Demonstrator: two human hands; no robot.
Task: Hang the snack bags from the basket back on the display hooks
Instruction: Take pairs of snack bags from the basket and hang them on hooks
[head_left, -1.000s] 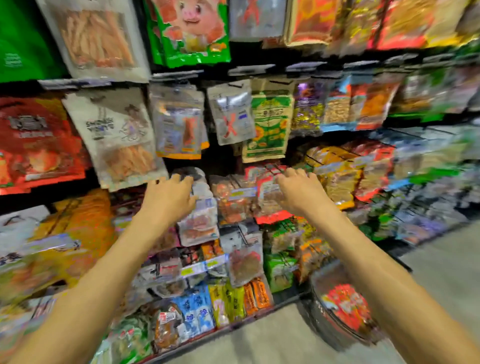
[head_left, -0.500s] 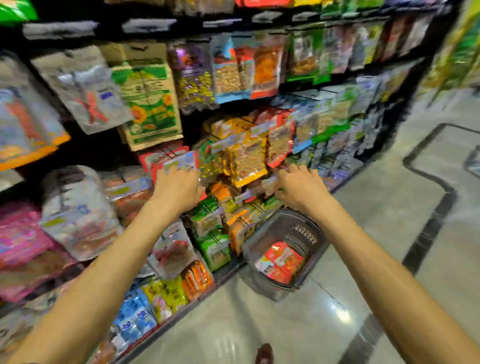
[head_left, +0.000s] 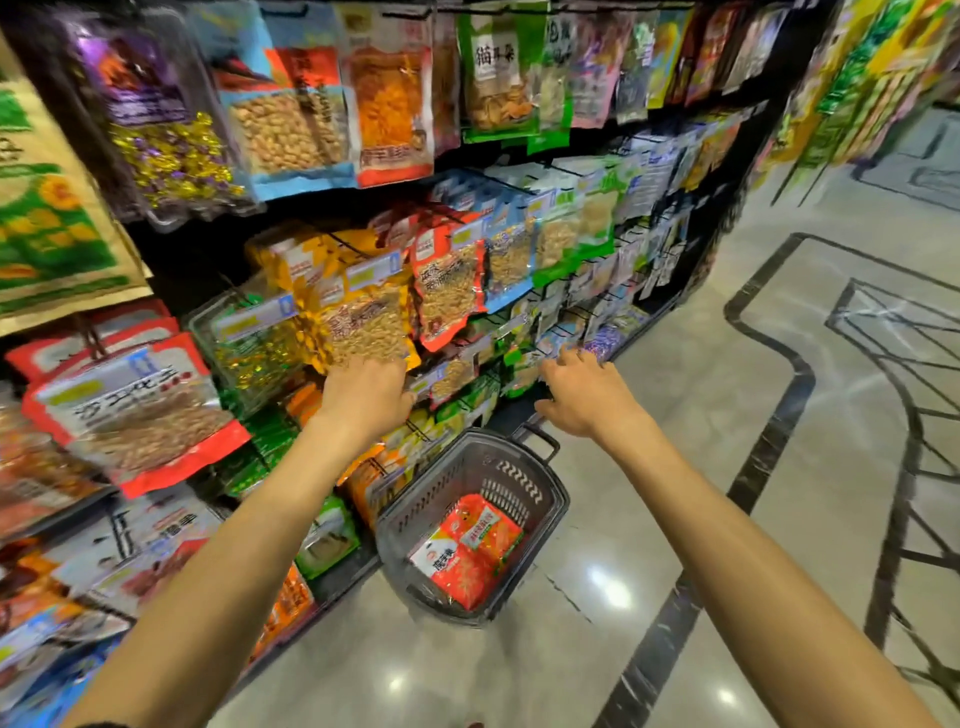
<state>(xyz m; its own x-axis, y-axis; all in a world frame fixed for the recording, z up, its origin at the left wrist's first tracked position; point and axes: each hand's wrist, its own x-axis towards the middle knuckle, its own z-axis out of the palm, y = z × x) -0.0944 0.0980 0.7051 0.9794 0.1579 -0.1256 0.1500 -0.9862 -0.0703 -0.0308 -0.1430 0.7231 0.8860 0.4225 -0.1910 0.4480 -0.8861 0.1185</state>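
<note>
**Both hands up at the rack, red bags waiting in the basket**

At the far left, a red-edged peanut bag (head_left: 140, 410) hung tilted off its hook, low on the rack. To its right the left hand (head_left: 366, 397) was raised to the bottom edge of an orange nut bag (head_left: 358, 317) hanging in the middle row; its fingers were curled forward against the packet, but whether they pinched it or only touched it could not be told, since the fingertips were hidden behind the knuckles. Below and between the arms, the grey basket (head_left: 545, 499) stood on the floor close against the foot of the display, with at least two red snack bags (head_left: 470, 556) lying in it, one over the other. Further right, the right hand (head_left: 584, 397) hovered above the basket handle with its fingers loosely spread and holding nothing, the tips near the small packets on the lower hooks.

The step in hand looked like going back for the next bag. Doing it well probably meant taking the top red bag by its header, so the hang hole stayed free, and finding the row of matching packets first.
</note>
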